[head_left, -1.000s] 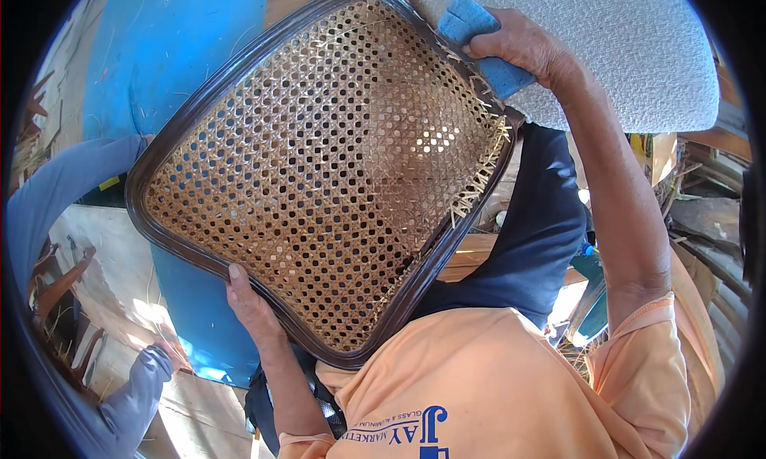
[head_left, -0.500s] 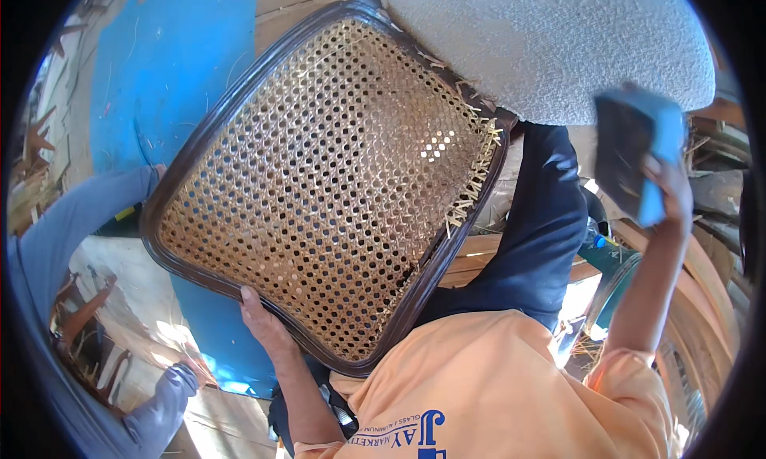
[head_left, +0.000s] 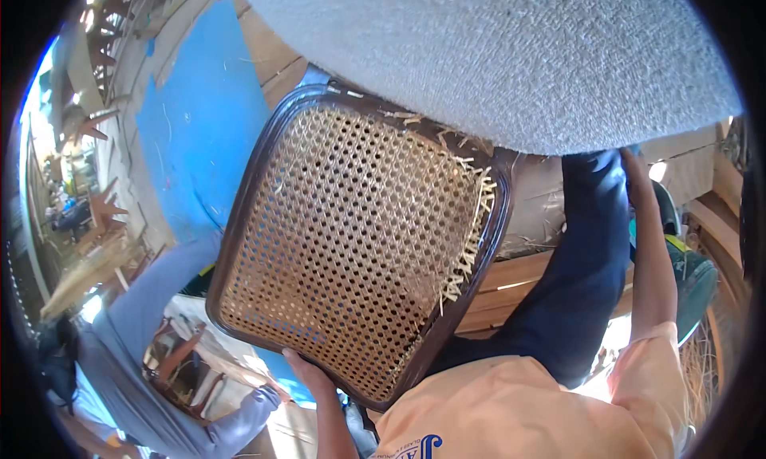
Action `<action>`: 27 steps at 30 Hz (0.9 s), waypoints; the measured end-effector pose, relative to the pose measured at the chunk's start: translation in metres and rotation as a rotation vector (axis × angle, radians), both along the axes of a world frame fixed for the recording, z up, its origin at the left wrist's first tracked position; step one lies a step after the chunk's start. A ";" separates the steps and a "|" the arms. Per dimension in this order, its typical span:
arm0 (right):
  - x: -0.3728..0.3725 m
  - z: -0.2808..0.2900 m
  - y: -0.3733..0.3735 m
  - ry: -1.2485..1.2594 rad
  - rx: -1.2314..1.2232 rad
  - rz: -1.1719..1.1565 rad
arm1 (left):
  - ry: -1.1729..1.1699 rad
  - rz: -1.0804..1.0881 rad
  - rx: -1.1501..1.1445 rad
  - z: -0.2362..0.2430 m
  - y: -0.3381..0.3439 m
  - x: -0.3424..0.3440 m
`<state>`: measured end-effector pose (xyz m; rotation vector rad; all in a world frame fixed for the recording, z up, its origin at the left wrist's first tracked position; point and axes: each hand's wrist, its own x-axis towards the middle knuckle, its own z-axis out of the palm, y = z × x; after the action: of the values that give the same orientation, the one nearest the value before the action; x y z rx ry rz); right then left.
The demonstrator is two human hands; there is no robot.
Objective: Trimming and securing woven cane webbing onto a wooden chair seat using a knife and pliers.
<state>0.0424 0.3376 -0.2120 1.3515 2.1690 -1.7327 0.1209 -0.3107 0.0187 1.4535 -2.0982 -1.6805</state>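
A dark-framed panel of woven cane [head_left: 351, 244] lies tilted before me, with pale loose strands along its right edge. My left hand [head_left: 307, 371] grips the lower left of its frame. At the panel's top sits a grey padded piece [head_left: 519, 52] with a textured cover. My right hand [head_left: 634, 172] reaches down beside my dark-trousered leg [head_left: 590, 236], partly hidden by the padded piece; what it holds, if anything, is out of sight.
A blue sheet [head_left: 191, 124] lies at upper left. Another person's grey-sleeved limbs [head_left: 159, 379] are at the left, among wooden pieces. Boards [head_left: 511, 283] show below the panel's right side, and a green object [head_left: 686, 283] stands right of my leg.
My right hand has moved right, then down beside my leg; the blue sponge it held is no longer visible. The view has shifted, leaving the panel lower in view and the grey padding larger.
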 end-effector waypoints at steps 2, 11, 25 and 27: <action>-0.042 0.019 -0.076 0.021 -0.066 -0.011 | -0.059 -0.074 -0.111 0.003 -0.004 0.004; -0.136 0.058 -0.167 0.198 -0.222 0.036 | -0.069 -0.110 -0.105 0.005 -0.020 0.011; 0.052 0.131 -0.073 0.021 -0.317 0.085 | -0.180 -0.056 0.064 0.009 -0.007 0.001; 0.083 0.170 -0.071 -0.027 -0.095 0.134 | -0.150 -0.075 0.106 0.020 0.009 -0.004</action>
<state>0.1251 0.2669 -0.0418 1.1725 2.0822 -1.7331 0.1166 -0.3018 0.0388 1.5977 -2.1958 -1.7876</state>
